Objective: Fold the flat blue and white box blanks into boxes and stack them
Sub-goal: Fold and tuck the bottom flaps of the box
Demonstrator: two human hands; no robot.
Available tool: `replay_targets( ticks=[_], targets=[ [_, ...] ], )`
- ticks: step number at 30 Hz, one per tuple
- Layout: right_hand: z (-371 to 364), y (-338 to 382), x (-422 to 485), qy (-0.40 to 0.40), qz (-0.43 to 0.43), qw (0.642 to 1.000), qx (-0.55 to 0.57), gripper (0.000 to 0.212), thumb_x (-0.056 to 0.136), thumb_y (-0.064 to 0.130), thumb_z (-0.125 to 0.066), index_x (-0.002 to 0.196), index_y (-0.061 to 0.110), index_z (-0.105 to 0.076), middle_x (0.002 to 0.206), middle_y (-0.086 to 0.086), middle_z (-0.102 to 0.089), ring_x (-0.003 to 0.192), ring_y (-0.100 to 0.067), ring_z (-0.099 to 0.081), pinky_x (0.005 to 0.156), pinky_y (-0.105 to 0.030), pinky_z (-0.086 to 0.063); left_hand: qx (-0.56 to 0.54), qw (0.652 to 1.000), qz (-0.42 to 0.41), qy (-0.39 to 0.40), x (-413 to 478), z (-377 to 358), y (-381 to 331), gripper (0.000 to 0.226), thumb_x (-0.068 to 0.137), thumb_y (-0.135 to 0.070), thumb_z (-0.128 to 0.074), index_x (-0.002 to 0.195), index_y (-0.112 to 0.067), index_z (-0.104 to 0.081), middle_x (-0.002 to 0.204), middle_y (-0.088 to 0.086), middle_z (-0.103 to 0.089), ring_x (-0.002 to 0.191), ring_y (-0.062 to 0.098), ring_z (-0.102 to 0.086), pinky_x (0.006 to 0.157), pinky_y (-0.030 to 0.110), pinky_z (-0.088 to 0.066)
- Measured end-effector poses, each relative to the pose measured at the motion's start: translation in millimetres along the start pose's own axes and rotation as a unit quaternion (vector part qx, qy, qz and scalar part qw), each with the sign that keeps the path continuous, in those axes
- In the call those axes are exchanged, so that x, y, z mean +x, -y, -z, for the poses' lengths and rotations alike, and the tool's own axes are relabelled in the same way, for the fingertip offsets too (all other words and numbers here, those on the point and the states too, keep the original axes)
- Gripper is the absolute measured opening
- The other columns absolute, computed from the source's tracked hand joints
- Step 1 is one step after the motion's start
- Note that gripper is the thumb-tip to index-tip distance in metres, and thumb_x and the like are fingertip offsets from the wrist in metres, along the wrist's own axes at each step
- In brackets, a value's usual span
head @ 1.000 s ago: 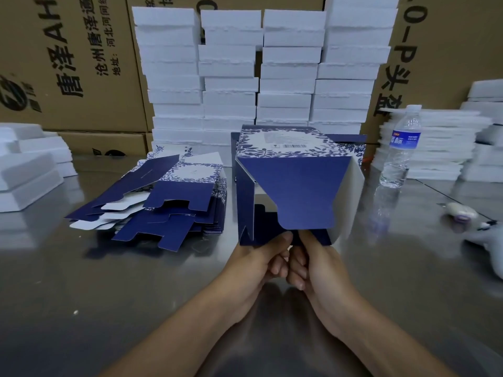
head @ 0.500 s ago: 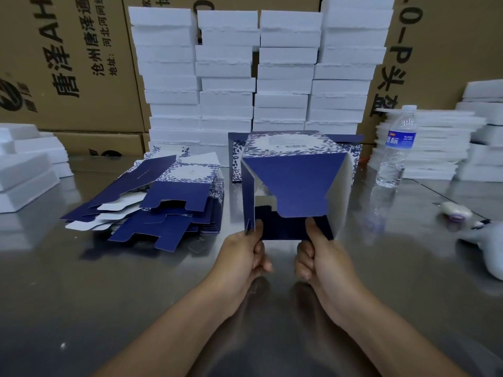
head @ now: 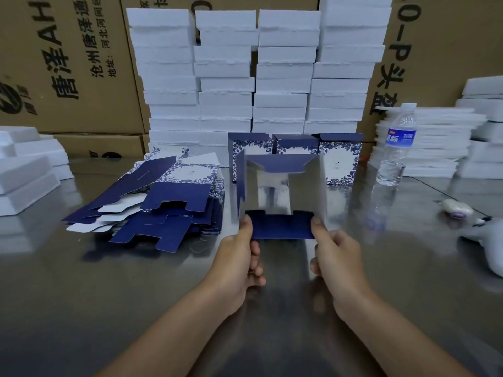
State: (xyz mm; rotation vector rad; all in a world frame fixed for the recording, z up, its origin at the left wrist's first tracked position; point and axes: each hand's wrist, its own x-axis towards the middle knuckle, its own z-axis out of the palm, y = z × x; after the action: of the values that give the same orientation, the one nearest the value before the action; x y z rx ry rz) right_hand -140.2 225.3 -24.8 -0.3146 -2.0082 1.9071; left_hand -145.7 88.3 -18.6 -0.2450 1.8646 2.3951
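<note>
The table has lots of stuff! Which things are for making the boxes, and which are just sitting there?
For the job: half-folded box, pinched by the left hand and right hand; pile of flat blanks; folded boxes standing behind it.
Just lying about: water bottle; white foam stacks; cardboard cartons; small white and purple thing on the right.

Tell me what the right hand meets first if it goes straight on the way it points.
The right hand grips the half-folded box; pushed forward, it probably reaches the row of folded boxes next, though depth is unclear.
</note>
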Motion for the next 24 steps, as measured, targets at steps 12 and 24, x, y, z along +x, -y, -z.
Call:
replay_targets(
  ticks=[12,24],
  targets=[
    [6,-2,3,-0.044,0.294,0.951,-0.083,0.022,0.093,0.029,-0.054,0.100,0.049,-0.047,0.095,0.041,-0.056,0.094,0.017,-0.052,0.077,-0.007,-0.039,0.324,0.903,-0.231,-0.162,0,20,0,0.049,0.080,-0.066,-0.040,0.070,-0.020,-0.050,0.069,-0.005,-0.063,0.067,0.011,-0.058,0.058,0.027,-0.039],
    [4,-2,1,0.043,0.303,0.952,-0.020,0.056,0.077,0.043,-0.065,0.124,0.049,-0.036,0.126,0.027,-0.051,0.120,0.005,-0.048,0.099,-0.025,-0.043,0.166,0.910,-0.379,0.007,-7,10,1,0.059,0.090,-0.027,-0.058,0.130,-0.056,-0.025,0.126,-0.038,-0.047,0.115,-0.023,-0.041,0.080,-0.003,-0.036]
  ],
)
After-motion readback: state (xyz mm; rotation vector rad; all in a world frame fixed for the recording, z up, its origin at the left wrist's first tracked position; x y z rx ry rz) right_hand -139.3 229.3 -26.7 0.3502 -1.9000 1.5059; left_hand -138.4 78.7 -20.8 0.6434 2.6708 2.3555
